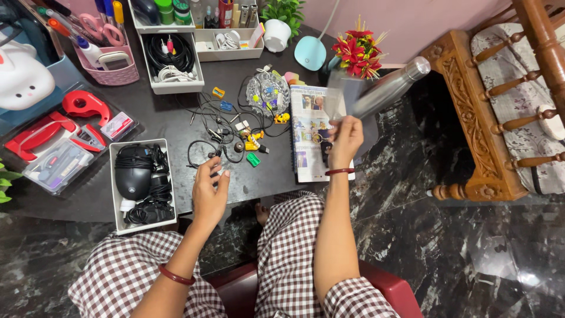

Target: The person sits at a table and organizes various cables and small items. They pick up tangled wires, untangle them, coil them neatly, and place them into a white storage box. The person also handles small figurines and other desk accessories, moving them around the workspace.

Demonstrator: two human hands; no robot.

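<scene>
Black earphone cable (203,147) is pinched by the left hand (210,191); better to draw it slowly from the tangle (gently), while the right hand (345,138) pinches a clear plastic pouch (341,97).

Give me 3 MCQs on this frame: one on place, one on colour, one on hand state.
1. Where does the black computer mouse lie?
A. in the white tray at the desk's near edge
B. on the magazine
C. in the pink basket

2. What colour is the tape dispenser?
A. blue
B. red
C. green

3. What is the right hand doing?
A. resting flat on the desk
B. holding up a clear plastic bag
C. gripping the steel bottle

Answers:
1 A: the mouse sits among black cables inside the white tray.
2 B: its body is plainly red.
3 B: the fingers pinch a clear plastic bag raised above the magazine, while the left hand picks at a black cable.
</scene>
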